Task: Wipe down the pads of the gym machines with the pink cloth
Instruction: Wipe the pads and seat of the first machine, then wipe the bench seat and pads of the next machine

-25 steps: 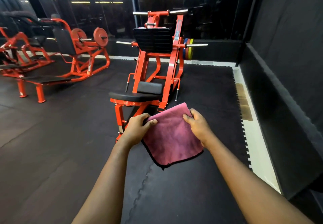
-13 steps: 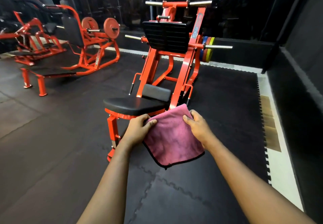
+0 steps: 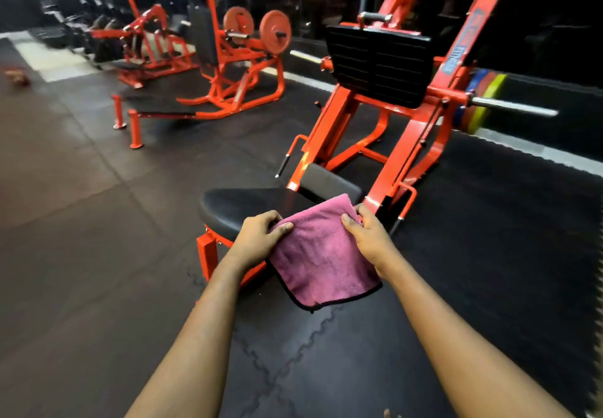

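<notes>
A pink cloth (image 3: 323, 257) with a dark hem hangs spread between my two hands. My left hand (image 3: 259, 238) pinches its left top corner and my right hand (image 3: 370, 239) grips its right top corner. Just beyond the cloth lies the black seat pad (image 3: 238, 208) of an orange machine (image 3: 414, 153), with a small black back pad (image 3: 329, 184) behind it and a ribbed black foot plate (image 3: 378, 63) higher up. The cloth's top edge overlaps the seat's near right part in view; contact cannot be judged.
Another orange machine (image 3: 228, 68) with red weight plates stands at the left back, with more equipment behind it. Coloured plates (image 3: 486, 101) sit on the near machine's right bar. Black rubber floor tiles (image 3: 98, 254) stretch all around. A dark wall runs along the back.
The machine has come much closer and larger in view. Both hands keep the same grip on the cloth, which now reaches the seat pad's near edge.
</notes>
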Demonstrator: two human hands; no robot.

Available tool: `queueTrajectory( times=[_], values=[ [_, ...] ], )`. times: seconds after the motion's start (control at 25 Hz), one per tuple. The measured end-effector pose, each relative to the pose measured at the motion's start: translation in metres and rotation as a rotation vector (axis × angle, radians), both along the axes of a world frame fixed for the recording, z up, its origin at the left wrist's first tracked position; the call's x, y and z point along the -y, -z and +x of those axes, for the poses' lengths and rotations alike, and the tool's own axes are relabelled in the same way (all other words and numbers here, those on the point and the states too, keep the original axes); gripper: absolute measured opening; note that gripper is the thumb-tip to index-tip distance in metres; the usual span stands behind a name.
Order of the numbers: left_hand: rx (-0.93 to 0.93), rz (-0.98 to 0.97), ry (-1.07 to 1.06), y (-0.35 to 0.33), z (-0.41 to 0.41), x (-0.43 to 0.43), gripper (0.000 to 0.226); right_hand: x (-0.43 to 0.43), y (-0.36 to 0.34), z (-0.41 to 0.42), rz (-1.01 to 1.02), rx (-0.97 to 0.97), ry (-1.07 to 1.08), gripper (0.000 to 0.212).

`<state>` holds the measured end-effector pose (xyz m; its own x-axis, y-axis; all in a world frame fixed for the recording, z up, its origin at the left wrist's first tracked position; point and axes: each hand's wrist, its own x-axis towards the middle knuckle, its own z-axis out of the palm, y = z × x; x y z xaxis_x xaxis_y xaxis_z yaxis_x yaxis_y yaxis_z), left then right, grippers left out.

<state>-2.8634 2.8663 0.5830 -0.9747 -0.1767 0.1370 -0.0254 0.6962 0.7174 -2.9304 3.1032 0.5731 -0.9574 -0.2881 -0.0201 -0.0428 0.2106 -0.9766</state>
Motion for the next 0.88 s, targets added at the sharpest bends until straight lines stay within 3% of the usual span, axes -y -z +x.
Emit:
queueTrajectory(
  times=[0.16, 0.44, 0.56, 0.76, 0.88],
  values=[
    [0.061, -0.011, -0.198, 0.016, -0.054, -0.006, 0.021, 0.008, 0.006, -0.101, 0.041, 0.027, -0.247, 0.016],
    [0.13, 0.034, -0.486, 0.056, -0.08, -0.004, 0.015, 0.062, 0.018, -0.202, 0.123, 0.27, -0.789, 0.025],
    [0.121, 0.071, -0.587, 0.08, -0.1, 0.015, 0.012, 0.097, 0.04, -0.232, 0.22, 0.296, -0.889, 0.029],
    [0.145, 0.11, -0.677, 0.113, -0.156, 0.053, 0.027, 0.155, 0.074, -0.289, 0.296, 0.273, -0.967, 0.018],
    [0.133, 0.199, -0.849, 0.131, -0.192, 0.065, 0.017, 0.185, 0.088, -0.329, 0.369, 0.207, -0.986, 0.018]
  ],
)
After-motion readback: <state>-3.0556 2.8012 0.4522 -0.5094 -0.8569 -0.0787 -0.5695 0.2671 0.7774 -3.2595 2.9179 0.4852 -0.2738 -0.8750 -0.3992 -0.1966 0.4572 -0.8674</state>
